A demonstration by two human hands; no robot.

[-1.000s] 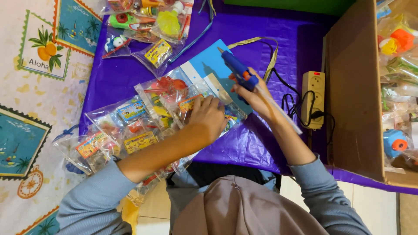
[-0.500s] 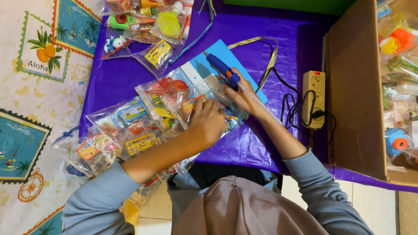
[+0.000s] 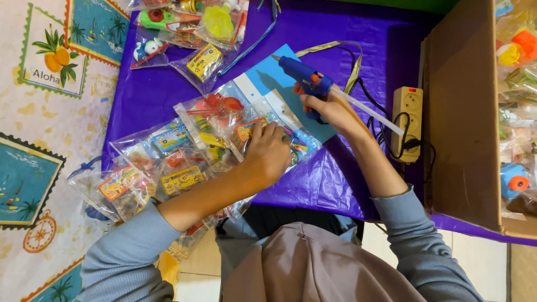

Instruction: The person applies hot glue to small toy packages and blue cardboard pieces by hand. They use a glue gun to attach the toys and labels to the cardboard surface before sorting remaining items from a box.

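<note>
A: Where was the glue gun [image 3: 305, 78]?
B: Gripped in the right hand [image 3: 330, 109], nozzle over the blue card [image 3: 268, 75] on the purple desk [image 3: 358, 33].
A: The left hand [image 3: 268, 154]?
B: Flat, fingers curled, pressing the toy packets [image 3: 207, 120].

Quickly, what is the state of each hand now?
Left hand: open, pressing flat on the toy packets.
Right hand: closed around the blue glue gun.

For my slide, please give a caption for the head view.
Right hand holds a blue glue gun over blue card; left hand presses toy packets.
</note>
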